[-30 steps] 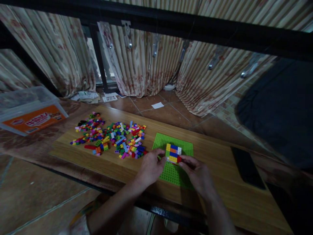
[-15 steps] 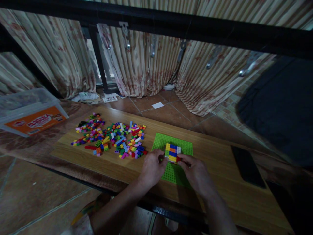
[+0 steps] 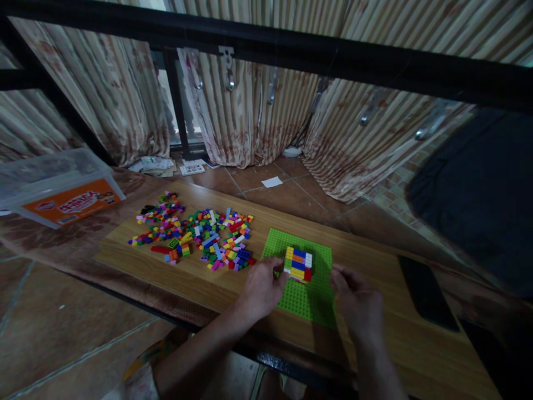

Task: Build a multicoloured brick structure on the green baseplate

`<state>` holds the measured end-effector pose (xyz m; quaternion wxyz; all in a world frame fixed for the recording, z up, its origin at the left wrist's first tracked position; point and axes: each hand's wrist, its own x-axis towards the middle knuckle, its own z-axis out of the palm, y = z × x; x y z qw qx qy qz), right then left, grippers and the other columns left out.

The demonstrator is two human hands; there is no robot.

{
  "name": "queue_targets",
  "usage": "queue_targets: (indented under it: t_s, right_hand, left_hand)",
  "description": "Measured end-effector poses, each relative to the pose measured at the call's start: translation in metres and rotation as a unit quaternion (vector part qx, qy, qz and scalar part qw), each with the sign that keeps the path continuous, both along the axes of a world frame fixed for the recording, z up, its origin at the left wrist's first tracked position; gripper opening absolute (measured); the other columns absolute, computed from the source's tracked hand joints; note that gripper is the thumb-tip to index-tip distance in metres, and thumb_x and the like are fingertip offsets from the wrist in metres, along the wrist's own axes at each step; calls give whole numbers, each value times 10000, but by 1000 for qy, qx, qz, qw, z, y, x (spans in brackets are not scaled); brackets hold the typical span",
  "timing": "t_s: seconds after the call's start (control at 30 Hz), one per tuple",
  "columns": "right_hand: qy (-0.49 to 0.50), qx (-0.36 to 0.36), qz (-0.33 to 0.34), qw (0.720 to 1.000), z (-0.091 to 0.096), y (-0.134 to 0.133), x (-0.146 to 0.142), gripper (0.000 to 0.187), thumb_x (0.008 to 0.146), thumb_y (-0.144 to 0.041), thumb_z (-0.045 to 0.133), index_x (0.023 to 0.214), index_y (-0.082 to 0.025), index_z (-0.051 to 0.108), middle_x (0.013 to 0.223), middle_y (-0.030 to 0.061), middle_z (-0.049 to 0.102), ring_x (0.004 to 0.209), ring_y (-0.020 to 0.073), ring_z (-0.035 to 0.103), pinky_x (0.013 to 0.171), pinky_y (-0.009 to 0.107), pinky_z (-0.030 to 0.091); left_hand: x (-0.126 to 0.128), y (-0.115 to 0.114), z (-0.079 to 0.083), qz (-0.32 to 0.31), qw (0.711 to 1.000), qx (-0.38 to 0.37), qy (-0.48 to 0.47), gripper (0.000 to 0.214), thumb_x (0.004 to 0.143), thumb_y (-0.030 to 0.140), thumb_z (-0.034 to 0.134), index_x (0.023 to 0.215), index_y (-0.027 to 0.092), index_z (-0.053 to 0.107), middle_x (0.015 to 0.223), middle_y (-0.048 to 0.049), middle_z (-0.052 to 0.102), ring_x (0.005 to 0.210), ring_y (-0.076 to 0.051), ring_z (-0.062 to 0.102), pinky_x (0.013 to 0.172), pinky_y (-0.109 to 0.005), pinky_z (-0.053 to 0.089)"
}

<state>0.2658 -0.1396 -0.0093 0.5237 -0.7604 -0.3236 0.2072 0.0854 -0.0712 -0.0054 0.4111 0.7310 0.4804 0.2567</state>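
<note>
Orange label (image 3: 71, 203) bears blurred writing; left hand (image 3: 262, 283) pinches the brick block (image 3: 298, 264), right hand (image 3: 358, 295) half-curled, hold unclear.

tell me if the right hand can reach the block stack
Probably yes: only bare green board shows between the right hand and the block stack, and the left hand sits at the opposite side.
</note>
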Motion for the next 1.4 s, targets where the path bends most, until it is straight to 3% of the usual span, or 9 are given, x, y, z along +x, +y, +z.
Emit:
queue_targets:
  t_s: [0.07, 0.17, 0.27, 0.43, 0.93, 1.07, 1.2, 1.33, 1.4]
  right_hand:
    - [36, -17, -20, 999, -1, 2, -2, 455, 697, -537, 636, 922, -144, 678, 733, 54, 683, 622, 176, 616, 591, 306, 495]
    - [42, -75, 45, 995, -6, 5, -11, 508, 754, -613, 554, 925, -147, 659, 663, 26, 640, 538, 157, 564, 519, 287, 453]
    - [-5, -124, 104, 987, -11, 8, -18, 535, 807, -638, 482, 952, -156, 662, 665, 27, 643, 542, 166, 560, 530, 297, 434]
    - [-29, -153, 100, 983, -15, 12, -21, 518, 794, -604, 522, 988, -153, 686, 644, 26, 651, 572, 187, 575, 565, 311, 431]
    - [61, -116, 69, 989, -19, 16, -18, 518, 645, -587, 693, 891, -132, 722, 474, -20, 569, 436, 150, 501, 430, 249, 322]
    - [118, -126, 65, 983, -20, 13, -11, 461, 626, -601, 716, 746, -157, 693, 458, -35, 532, 379, 112, 426, 379, 232, 287]
    - [179, -104, 8, 978, -13, 9, -5, 490, 653, -650, 678, 665, -163, 626, 468, -50, 494, 378, 78, 356, 372, 218, 267]
    - [111, -68, -63, 989, -6, 9, -3, 467, 656, -621, 694, 691, -159, 640, 490, -36, 517, 410, 93, 394, 384, 231, 296]
    - [87, -36, -81, 992, -3, 11, -5, 440, 662, -589, 699, 699, -154, 647, 512, -25, 535, 430, 100, 417, 394, 235, 313]
  left_hand:
    - [0, 0, 1, 9, 1000, -13, -3, 242, 847, 178, 549, 1067, 157, 649, 950, -56, 716, 760, -154, 654, 716, -257, 501]
    - [0, 0, 2, 26, 999, -23, 2, 296, 877, 176, 497, 1139, 139, 629, 967, -78, 719, 821, -178, 668, 778, -289, 515]
    - [-1, -1, 1, 24, 1000, -9, -10, 288, 900, 165, 442, 1099, 158, 650, 1005, -75, 718, 918, -187, 668, 846, -296, 510]
    - [-1, -4, -4, 3, 1000, 27, -1, 294, 895, 151, 425, 1051, 184, 671, 1015, -70, 707, 941, -192, 662, 866, -302, 506]
    - [-1, -8, -5, -28, 998, 46, 33, 268, 887, 122, 410, 943, 174, 667, 936, -78, 676, 862, -187, 645, 784, -277, 503]
    - [-6, -6, -5, -20, 998, 47, 38, 290, 884, 132, 422, 981, 185, 691, 955, -71, 703, 878, -189, 662, 816, -288, 509]
    - [-19, 8, 0, 11, 999, 43, 16, 299, 867, 129, 453, 1033, 186, 696, 1016, -62, 718, 918, -176, 667, 830, -267, 506]
    - [-43, 35, 8, 22, 998, 58, 34, 294, 851, 99, 451, 948, 181, 716, 876, -41, 723, 809, -161, 659, 760, -252, 493]
    - [-58, 48, 10, 69, 995, 67, 40, 286, 866, 119, 450, 956, 173, 715, 879, -45, 723, 814, -163, 654, 768, -252, 484]
